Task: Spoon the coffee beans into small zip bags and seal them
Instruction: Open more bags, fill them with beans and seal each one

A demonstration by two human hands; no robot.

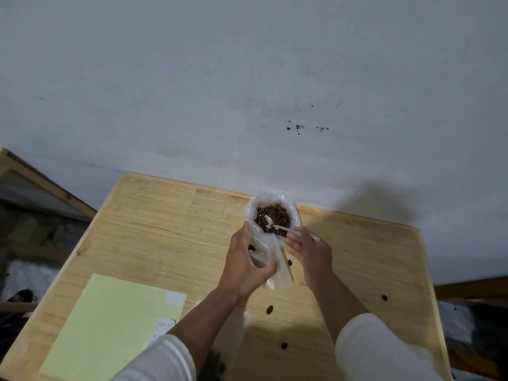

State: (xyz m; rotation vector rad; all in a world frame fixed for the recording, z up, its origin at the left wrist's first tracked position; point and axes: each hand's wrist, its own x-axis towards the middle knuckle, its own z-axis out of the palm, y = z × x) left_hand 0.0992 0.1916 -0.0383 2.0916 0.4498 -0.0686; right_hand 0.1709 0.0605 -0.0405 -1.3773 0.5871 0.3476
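Beans (273,215): dark, oval, heaped in a crinkled clear plastic bag (251,213) with a rolled rim, just beyond my hands.
Spoon (270,223): thin, shiny metal, bowl down among the beans.
Zip bag (268,257): small, clear, limp, between my hands, a bean or two inside.
Right hand (309,247): fingers curled, pinching the spoon's handle.
Left hand (247,264): thumb and fingers wrapped round the zip bag.
Strays (269,309): loose beans on the table nearer me.
Table (165,229): pale wood, streaky grain.
Paper (110,325): flat light-green sheet, left of my left arm.
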